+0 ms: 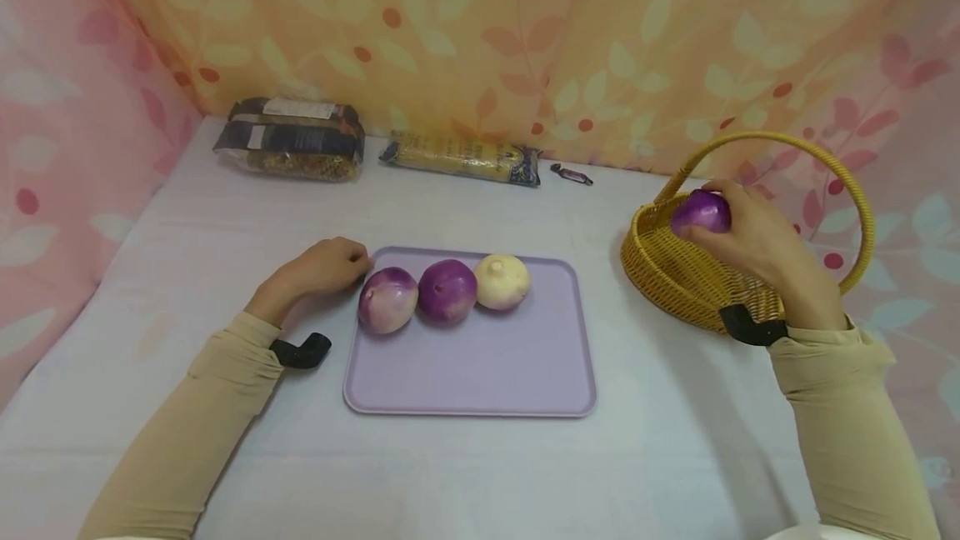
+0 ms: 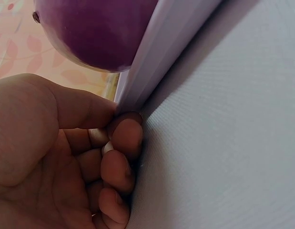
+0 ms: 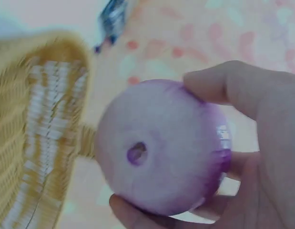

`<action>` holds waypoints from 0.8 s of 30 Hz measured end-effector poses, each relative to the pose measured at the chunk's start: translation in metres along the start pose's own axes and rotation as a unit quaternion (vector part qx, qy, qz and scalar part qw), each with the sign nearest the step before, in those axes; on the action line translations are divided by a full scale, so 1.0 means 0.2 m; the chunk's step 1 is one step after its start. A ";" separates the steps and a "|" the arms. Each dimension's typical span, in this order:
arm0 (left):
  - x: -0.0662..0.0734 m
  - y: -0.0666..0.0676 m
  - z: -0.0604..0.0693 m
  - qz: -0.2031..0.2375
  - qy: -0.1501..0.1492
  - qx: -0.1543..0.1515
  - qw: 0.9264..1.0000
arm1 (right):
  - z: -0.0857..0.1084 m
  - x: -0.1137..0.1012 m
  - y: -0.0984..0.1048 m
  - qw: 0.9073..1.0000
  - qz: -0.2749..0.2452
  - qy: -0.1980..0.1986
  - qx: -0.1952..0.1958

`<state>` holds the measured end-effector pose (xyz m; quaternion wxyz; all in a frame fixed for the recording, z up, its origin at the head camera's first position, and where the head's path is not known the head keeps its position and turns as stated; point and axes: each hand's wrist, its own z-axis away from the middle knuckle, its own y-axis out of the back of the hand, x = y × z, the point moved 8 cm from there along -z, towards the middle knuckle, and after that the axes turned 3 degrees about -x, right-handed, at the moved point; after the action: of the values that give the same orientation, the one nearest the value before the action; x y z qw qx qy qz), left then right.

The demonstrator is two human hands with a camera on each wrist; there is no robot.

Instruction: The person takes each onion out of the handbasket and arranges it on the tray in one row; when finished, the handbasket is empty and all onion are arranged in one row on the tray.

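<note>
My right hand (image 1: 765,240) grips a round purple-and-white turnip (image 1: 702,212) above the yellow wicker basket (image 1: 667,294). In the right wrist view, fingers and thumb curl round this turnip (image 3: 161,148), whose pale end has a small purple dimple. My left hand (image 1: 318,267) pinches the upper left corner of a lilac tray (image 1: 472,382); in the left wrist view, its thumb and index finger meet on the tray rim (image 2: 133,88). Along the tray's far side sit a pale purple turnip (image 1: 387,300), a darker purple turnip (image 1: 447,292) and a cream-white one (image 1: 502,282).
At the back of the white-covered table (image 1: 480,473) lie a dark bag of dry food (image 1: 296,140), a long yellow packet (image 1: 461,158) and a small wrapped candy (image 1: 572,174). The basket's tall handle (image 1: 862,207) arches over its right side. Patterned curtains hang around the table.
</note>
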<state>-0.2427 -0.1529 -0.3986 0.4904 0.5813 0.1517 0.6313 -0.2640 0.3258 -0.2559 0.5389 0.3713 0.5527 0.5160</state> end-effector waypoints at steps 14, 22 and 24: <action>0.00 0.00 0.00 -0.001 -0.001 0.005 1.000 | 0.10 -0.41 -0.20 0.989 -0.075 0.110 0.060; 0.00 -0.01 0.00 -0.003 0.000 0.003 1.000 | 0.04 -0.46 -0.44 0.985 -0.115 0.125 0.004; 0.00 0.00 0.00 -0.004 -0.001 0.005 1.000 | 0.04 -0.48 -0.45 0.984 -0.106 0.142 0.005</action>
<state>-0.2427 -0.1523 -0.3990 0.4902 0.5837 0.1562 0.6282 -0.2284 0.2164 -0.3226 0.5050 0.2365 0.6625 0.5001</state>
